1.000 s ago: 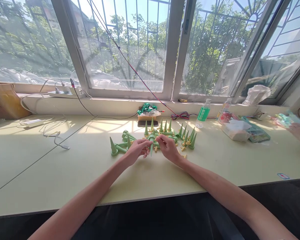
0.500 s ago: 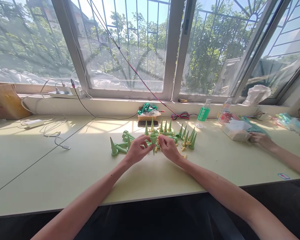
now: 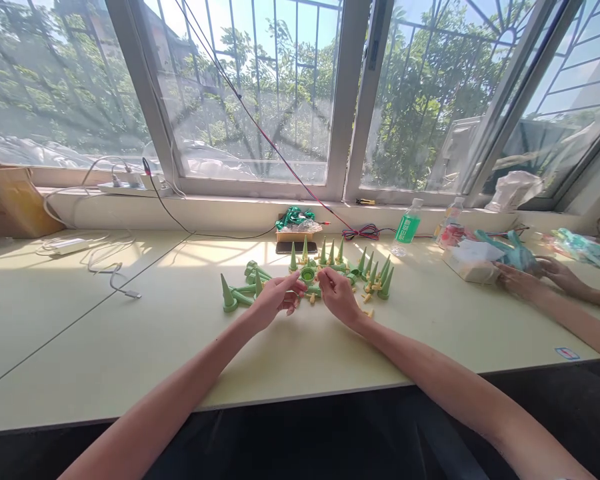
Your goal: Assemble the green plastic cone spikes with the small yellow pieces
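A hollow green plastic cone spike (image 3: 307,275) is held at its side by my left hand (image 3: 276,300), its round open mouth tilted toward me. My right hand (image 3: 339,297) is closed in a pinch just right of the mouth; whatever sits between its fingertips is too small to make out. Around both hands lie more green cones, some standing tip up like the cone (image 3: 227,295) at the left and the cone (image 3: 386,283) at the right, others on their sides. Small yellow valve-like pieces (image 3: 367,297) are scattered among them.
Behind the cones are a dark phone (image 3: 296,247) and a small box with green cords (image 3: 295,219). A green-labelled bottle (image 3: 407,228) stands at the back right. Another person's hands (image 3: 525,283) handle a teal bag beside a tissue pack (image 3: 473,260). White cables (image 3: 111,267) lie left.
The cone in my left hand has tipped so its mouth faces me, and my left fingers have shifted. A second hand of the other person has come into view at the teal bag.
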Demonstrator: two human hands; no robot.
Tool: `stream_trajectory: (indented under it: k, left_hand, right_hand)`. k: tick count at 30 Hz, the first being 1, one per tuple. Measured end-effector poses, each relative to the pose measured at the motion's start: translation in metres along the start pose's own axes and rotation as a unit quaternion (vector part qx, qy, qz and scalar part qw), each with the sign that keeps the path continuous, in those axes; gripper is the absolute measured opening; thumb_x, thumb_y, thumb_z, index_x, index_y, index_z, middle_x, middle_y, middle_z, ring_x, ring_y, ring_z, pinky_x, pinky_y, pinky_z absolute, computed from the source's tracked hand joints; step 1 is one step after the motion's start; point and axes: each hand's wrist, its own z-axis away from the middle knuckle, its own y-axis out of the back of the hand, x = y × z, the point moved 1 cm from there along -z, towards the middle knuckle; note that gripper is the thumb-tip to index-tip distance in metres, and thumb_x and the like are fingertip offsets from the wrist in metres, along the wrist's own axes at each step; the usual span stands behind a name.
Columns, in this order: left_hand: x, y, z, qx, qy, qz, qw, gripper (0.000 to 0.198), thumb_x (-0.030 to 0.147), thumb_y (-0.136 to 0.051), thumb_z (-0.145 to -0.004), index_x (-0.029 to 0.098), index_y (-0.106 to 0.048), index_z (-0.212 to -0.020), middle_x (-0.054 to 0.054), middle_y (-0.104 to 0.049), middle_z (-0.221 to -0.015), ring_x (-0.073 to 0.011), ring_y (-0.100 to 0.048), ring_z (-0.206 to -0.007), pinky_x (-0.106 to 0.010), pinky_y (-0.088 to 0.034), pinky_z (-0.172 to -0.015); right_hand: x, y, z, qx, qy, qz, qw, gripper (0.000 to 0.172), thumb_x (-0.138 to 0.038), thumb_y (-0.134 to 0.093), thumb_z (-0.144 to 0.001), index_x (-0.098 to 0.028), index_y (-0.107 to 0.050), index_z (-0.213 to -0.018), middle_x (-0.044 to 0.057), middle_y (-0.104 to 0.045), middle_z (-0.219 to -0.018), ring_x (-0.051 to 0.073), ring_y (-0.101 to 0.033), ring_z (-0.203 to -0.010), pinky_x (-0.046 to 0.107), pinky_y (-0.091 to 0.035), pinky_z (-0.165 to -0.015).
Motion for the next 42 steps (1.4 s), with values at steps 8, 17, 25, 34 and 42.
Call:
stream_trajectory:
  k: [8, 17, 25, 34, 42]
  left_hand:
    - [0.0001, 0.0012, 0.0002, -0.021, 0.029, 0.080, 0.996, 0.031, 0.040, -0.071, -0.076, 0.009, -0.065, -0.077, -0.005, -0.059, -0.071, -0.0092, -0.050, -0.051, -0.019, -0.036, -0.038]
    - [0.0006, 0.0008, 0.0028, -0.026, 0.029, 0.085, 0.996, 0.028, 0.037, -0.072, -0.075, 0.010, -0.066, -0.078, -0.006, -0.060, -0.073, -0.0086, -0.049, -0.053, -0.019, -0.036, -0.040]
    - [0.0015, 0.0014, 0.0045, -0.038, -0.008, 0.042, 0.998, 0.031, 0.039, -0.076, -0.073, 0.010, -0.065, -0.077, -0.003, -0.057, -0.066, -0.0084, -0.048, -0.052, -0.019, -0.036, -0.041]
    - [0.0012, 0.0055, 0.0037, -0.044, -0.061, -0.033, 0.997, 0.035, 0.045, -0.075, -0.075, 0.012, -0.065, -0.074, -0.001, -0.056, -0.060, -0.0087, -0.048, -0.050, -0.020, -0.038, -0.042]
    - [0.0057, 0.0043, 0.0085, -0.014, -0.129, -0.142, 0.981, 0.036, 0.047, -0.071, -0.078, 0.012, -0.066, -0.081, 0.000, -0.054, -0.054, -0.0094, -0.047, -0.045, -0.022, -0.039, -0.043]
  right_hand:
    - [-0.0011, -0.0003, 0.0015, -0.019, 0.010, 0.009, 1.000, 0.039, -0.050, -0.037, -0.098, -0.021, -0.044, -0.073, -0.005, -0.037, -0.056, 0.010, -0.037, -0.049, 0.023, -0.032, -0.049]
    - [-0.0011, 0.0001, 0.0025, -0.026, 0.007, 0.013, 1.000, 0.040, -0.051, -0.037, -0.098, -0.021, -0.041, -0.071, -0.005, -0.037, -0.054, 0.010, -0.037, -0.049, 0.023, -0.032, -0.049]
    - [-0.0023, -0.0007, 0.0028, -0.024, -0.003, -0.002, 1.000, 0.040, -0.051, -0.038, -0.097, -0.022, -0.037, -0.069, -0.006, -0.034, -0.055, 0.010, -0.035, -0.048, 0.023, -0.031, -0.047]
    - [0.0023, -0.0016, 0.0016, -0.028, -0.011, -0.017, 0.999, 0.044, -0.054, -0.038, -0.097, -0.022, -0.034, -0.067, -0.005, -0.034, -0.054, 0.010, -0.036, -0.047, 0.023, -0.030, -0.045]
    - [0.0006, -0.0007, 0.0014, -0.034, -0.003, -0.008, 0.999, 0.043, -0.050, -0.038, -0.098, -0.022, -0.036, -0.066, -0.006, -0.035, -0.052, 0.009, -0.036, -0.045, 0.023, -0.029, -0.044]
